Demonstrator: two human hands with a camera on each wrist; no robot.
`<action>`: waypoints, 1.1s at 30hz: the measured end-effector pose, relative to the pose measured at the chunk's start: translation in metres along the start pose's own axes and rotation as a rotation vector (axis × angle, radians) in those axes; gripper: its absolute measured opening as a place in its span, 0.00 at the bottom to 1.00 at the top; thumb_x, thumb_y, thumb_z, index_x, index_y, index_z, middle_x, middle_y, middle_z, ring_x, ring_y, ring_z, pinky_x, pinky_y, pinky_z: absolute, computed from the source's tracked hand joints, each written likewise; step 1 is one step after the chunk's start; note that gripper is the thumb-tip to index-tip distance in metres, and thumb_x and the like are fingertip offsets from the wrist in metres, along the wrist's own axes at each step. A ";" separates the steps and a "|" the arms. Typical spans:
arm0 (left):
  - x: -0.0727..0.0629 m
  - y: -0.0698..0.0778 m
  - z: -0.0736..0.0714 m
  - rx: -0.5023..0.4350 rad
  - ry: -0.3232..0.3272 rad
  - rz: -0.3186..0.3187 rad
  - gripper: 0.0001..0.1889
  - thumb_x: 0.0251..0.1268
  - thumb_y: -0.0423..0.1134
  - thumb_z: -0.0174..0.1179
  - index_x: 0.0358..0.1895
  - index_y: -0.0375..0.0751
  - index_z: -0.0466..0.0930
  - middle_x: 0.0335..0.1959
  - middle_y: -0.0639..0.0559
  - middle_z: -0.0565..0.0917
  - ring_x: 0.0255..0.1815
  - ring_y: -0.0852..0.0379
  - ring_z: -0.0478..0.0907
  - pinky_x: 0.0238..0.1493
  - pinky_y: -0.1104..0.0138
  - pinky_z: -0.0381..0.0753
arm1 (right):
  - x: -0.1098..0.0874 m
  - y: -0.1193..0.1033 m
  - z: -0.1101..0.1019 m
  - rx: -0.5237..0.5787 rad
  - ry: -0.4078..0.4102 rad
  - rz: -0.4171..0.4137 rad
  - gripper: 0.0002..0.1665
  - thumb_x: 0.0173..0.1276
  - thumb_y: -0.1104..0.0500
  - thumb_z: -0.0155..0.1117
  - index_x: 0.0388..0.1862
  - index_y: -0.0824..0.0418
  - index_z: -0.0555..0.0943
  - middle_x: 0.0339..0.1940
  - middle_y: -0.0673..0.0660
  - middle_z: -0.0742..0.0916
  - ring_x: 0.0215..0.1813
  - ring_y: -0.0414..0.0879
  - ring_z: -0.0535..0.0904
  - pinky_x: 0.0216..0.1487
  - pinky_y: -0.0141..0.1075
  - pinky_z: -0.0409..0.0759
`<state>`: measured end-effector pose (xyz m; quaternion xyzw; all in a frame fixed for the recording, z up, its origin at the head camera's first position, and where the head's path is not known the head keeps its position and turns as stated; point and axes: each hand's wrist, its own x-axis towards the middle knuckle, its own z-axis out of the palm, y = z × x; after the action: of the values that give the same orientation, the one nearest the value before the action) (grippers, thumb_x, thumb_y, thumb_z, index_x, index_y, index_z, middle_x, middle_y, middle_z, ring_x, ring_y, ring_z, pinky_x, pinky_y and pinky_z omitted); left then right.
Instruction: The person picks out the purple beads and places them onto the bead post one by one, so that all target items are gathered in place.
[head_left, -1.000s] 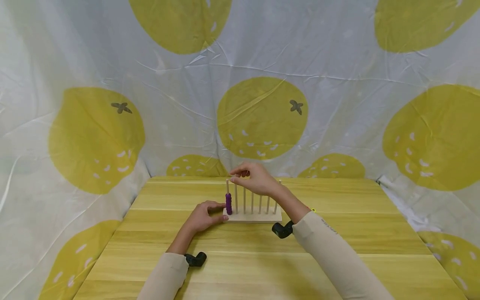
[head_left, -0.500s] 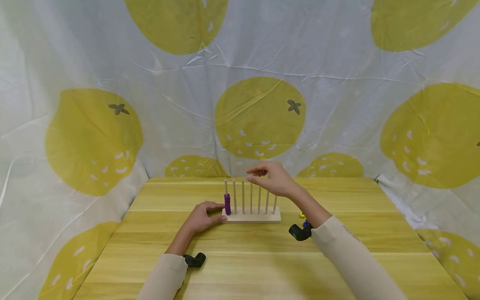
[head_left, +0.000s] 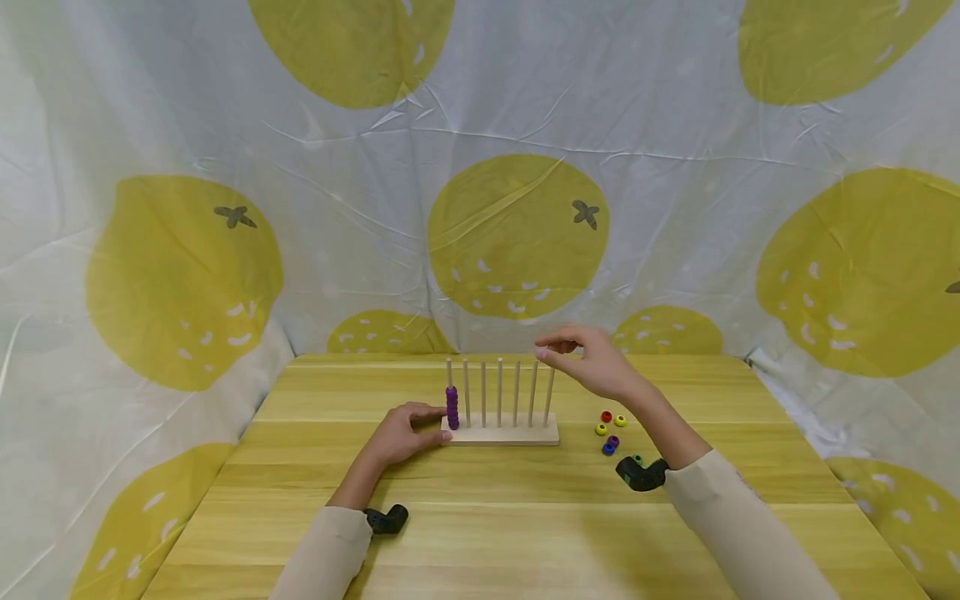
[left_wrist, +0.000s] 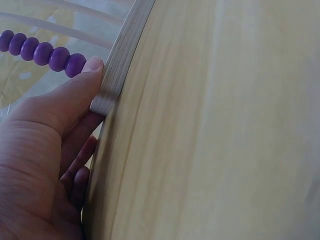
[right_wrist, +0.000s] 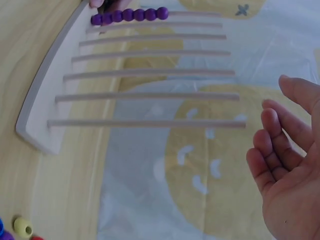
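A wooden rack point(head_left: 502, 436) with several upright pegs stands on the table. Purple beads point(head_left: 452, 408) are stacked on its leftmost peg; the other pegs carry none. My left hand point(head_left: 405, 435) grips the left end of the base. In the left wrist view the thumb point(left_wrist: 75, 97) lies on the base's edge beside the lowest bead, fingers on the far side. My right hand point(head_left: 592, 364) hovers by the tops of the rightmost pegs. The right wrist view shows its fingers point(right_wrist: 272, 160) loosely bent, apart from the peg tips, with nothing between them.
Loose beads lie right of the rack: a red bead point(head_left: 606, 416), yellow beads point(head_left: 620, 421), a blue bead point(head_left: 608, 449), a purple bead point(head_left: 613, 441) and a green one partly behind the right wrist camera point(head_left: 641, 473). A lemon-print curtain point(head_left: 517, 242) hangs behind the table.
My right hand has moved right, from above the leftmost pegs to the rightmost ones, uncovering the loose beads. The left hand keeps its hold on the base.
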<state>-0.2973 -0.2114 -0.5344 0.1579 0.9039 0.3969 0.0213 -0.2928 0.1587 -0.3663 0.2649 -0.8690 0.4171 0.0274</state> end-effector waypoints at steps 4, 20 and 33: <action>0.000 0.000 0.000 -0.001 -0.004 -0.003 0.28 0.58 0.56 0.75 0.62 0.54 0.86 0.62 0.49 0.85 0.69 0.42 0.76 0.73 0.45 0.72 | -0.011 0.010 -0.007 -0.009 0.021 0.012 0.17 0.75 0.45 0.66 0.57 0.50 0.87 0.47 0.49 0.86 0.49 0.47 0.78 0.53 0.46 0.78; -0.001 0.000 -0.001 0.008 0.001 -0.007 0.28 0.58 0.58 0.75 0.62 0.56 0.86 0.63 0.49 0.85 0.70 0.42 0.76 0.73 0.45 0.72 | -0.045 0.051 -0.024 -0.044 0.078 0.053 0.18 0.75 0.47 0.67 0.57 0.53 0.87 0.34 0.51 0.83 0.36 0.47 0.75 0.37 0.36 0.74; 0.001 0.001 0.000 0.013 0.002 -0.003 0.28 0.58 0.58 0.75 0.62 0.56 0.86 0.63 0.49 0.85 0.70 0.43 0.76 0.73 0.45 0.71 | -0.077 0.106 -0.022 -0.024 0.034 0.169 0.21 0.72 0.45 0.70 0.56 0.56 0.86 0.27 0.54 0.75 0.24 0.40 0.63 0.25 0.35 0.66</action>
<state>-0.2976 -0.2102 -0.5338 0.1561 0.9068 0.3911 0.0200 -0.2819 0.2630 -0.4475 0.1833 -0.8925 0.4120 0.0099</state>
